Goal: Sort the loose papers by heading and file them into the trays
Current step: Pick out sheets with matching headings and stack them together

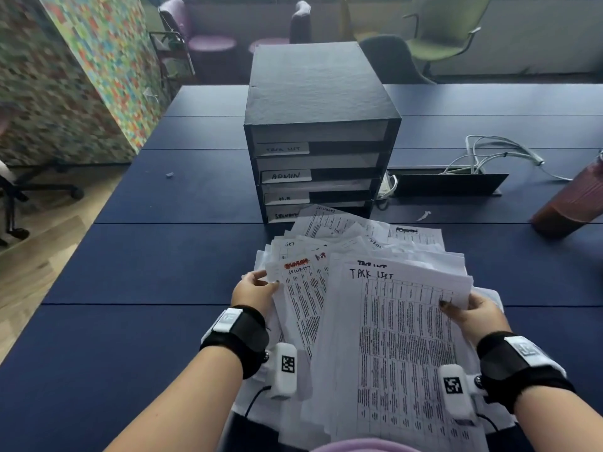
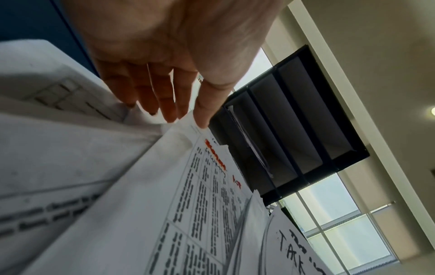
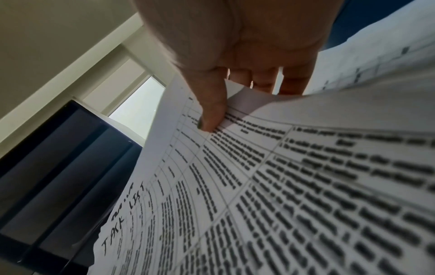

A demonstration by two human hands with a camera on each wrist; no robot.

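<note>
A fanned heap of printed papers (image 1: pixel 365 256) lies on the dark blue table (image 1: pixel 163 256) in front of a black stack of trays (image 1: pixel 318 132) labelled TASK LIST, ADMIN, H.R and SECURITY. My left hand (image 1: pixel 257 285) pinches the top left corner of a sheet headed SECURITY (image 1: pixel 303 288), thumb on top (image 2: pixel 202 115). My right hand (image 1: pixel 470 313) pinches the right edge of a sheet headed TASK LIST (image 1: pixel 401 337), thumb pressed on its print (image 3: pixel 212 119). The tray stack (image 2: pixel 294 130) shows beyond the sheets in both wrist views.
White cables (image 1: pixel 496 154) and a cable slot sit right of the trays. A maroon bottle (image 1: pixel 574 200) leans at the table's right edge. Chairs stand behind the table. A patterned partition (image 1: pixel 81 76) is on the left.
</note>
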